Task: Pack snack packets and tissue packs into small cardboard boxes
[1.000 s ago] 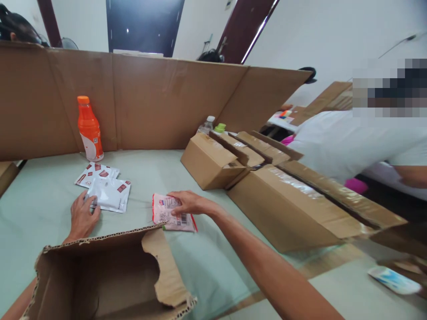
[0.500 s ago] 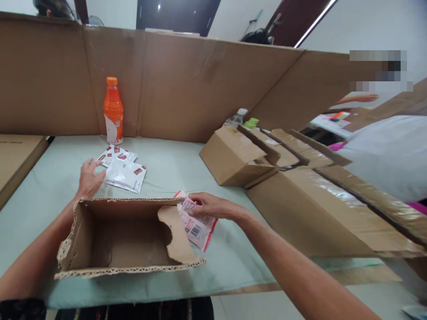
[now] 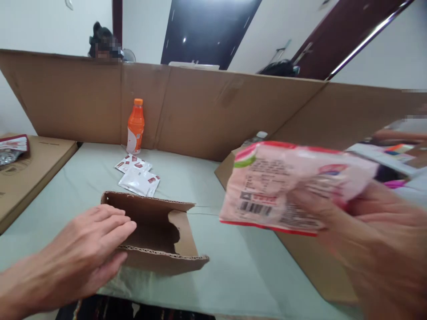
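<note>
In my right hand a pink and red plastic packet with printed text and a barcode is held up close to the camera, the thumb across its printed face. My left hand is over the left end of an open cardboard box, its fingers stretched out and holding nothing; whether it touches the rim I cannot tell. The box's visible inside shows bare, dark cardboard. Behind it lie two overlapping white sachets with brown-red squares. An orange drink bottle stands upright behind them.
A tall cardboard screen bounds the back of the table. At the left, a flat carton carries a red-edged packet. Cardboard boxes stand at the right, partly hidden by my right hand. People are visible beyond the screen.
My right hand has lifted the pink packet from beside the box, up and toward the camera. My left hand has moved from near the sachets back over the box's left end. The view has shifted.
</note>
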Available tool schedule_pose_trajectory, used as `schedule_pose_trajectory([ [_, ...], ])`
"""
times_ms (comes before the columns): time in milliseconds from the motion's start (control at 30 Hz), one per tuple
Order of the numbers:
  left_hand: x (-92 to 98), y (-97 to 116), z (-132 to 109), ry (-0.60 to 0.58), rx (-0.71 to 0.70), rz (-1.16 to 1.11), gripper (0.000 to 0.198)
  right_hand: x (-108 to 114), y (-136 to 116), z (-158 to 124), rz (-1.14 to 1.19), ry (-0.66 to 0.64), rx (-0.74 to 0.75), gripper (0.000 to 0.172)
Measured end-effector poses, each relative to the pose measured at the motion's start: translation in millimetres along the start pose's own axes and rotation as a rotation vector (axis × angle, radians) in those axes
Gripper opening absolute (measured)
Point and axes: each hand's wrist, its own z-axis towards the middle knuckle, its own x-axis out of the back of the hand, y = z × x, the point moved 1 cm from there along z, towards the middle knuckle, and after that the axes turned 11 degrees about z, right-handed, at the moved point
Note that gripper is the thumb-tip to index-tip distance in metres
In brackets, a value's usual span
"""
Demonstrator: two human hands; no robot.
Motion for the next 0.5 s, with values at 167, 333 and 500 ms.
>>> schedule_pose_trajectory([
  [167,-29.7,2.2,5.1,-0.080,-0.021,0.023,0.021,-76.6,-63.2,-18.0,0.047,-0.394,0.317,0.017],
  [333,-27.3,7.8,-6.5,-0.091,-0.020,0.088,0.020,-150.8,-58.6,-40.2,-0.453,-1.043,0.437,0.009],
  [500,-19.9,9.0,3.7,-0.253,0.114,0.101,0.016,-194.6,-28.4,-56.7,-0.692,-1.417,0.363,0.017],
])
